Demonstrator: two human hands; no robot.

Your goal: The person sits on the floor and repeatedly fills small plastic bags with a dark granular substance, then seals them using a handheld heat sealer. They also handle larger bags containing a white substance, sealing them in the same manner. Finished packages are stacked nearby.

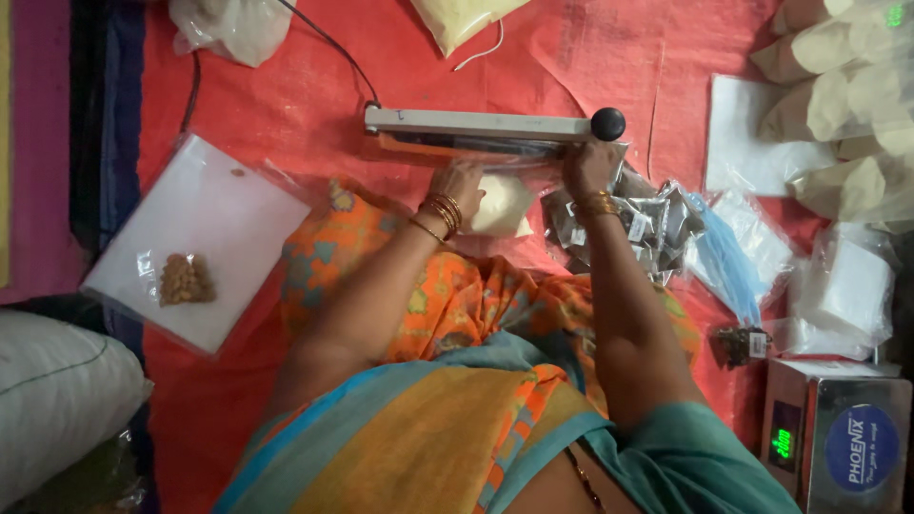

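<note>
Surroundings on the red mat: white tray holding brown nuts at left, pile of silvery sachets just right of the hands, filled bags at upper right, digital scale at lower right. Heat sealer: pale bar, black knob, cord; long axis runs left to right, knob end rightward. Clear pouch of pale powder lies with its mouth under the bar, left hand and right hand both gripping its top edge.

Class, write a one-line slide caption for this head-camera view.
Left hand and right hand hold a clear pouch of pale powder under a heat sealer's bar on a red mat.
</note>
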